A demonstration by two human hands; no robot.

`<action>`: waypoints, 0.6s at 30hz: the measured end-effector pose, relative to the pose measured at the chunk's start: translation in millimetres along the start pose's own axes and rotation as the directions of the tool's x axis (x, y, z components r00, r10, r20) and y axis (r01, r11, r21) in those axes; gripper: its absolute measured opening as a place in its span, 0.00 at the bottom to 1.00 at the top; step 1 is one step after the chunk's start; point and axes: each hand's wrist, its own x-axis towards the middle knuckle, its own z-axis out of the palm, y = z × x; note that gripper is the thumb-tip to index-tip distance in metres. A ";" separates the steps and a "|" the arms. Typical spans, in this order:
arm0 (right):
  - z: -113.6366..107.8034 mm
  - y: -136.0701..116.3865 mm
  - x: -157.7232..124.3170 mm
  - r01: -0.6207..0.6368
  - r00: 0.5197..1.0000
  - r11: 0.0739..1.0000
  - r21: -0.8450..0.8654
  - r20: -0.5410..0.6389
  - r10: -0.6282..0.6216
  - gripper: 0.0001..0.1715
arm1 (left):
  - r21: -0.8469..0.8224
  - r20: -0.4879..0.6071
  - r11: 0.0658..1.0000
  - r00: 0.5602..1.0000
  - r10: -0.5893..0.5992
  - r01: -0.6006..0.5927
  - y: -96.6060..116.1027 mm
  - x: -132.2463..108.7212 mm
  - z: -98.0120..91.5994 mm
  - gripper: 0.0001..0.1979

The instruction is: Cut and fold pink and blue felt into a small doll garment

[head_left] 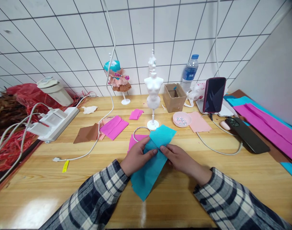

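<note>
Between my two hands is a sheet of turquoise crepe paper (pixel 148 177), gathered at its middle and flaring out above and below. My left hand (pixel 139 156) is closed on its left side, thumb on top. From the right, my right hand (pixel 177 156) pinches the same gathered spot between thumb and fingers. Part of a magenta piece (pixel 134 140) and a white ring-shaped cord (pixel 136 129) show behind my left hand. Just beyond the paper stands a small white mannequin (pixel 153 92) on a round base.
Magenta (pixel 114 127) and brown pieces (pixel 86 133) lie left, near a white cable (pixel 83 156). A pink dish (pixel 182 119) of small shiny bits, a cardboard box (pixel 174 97), a propped phone (pixel 214 95) and a dark phone (pixel 248 135) stand or lie right. A power strip (pixel 61 123) is far left.
</note>
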 end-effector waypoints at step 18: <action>-0.7 6.7 3.4 0.078 0.997 0.996 0.049 0.017 -0.079 0.31 | 0.023 0.039 1.000 0.999 0.017 -0.018 -1.3 -2.6 0.2 0.20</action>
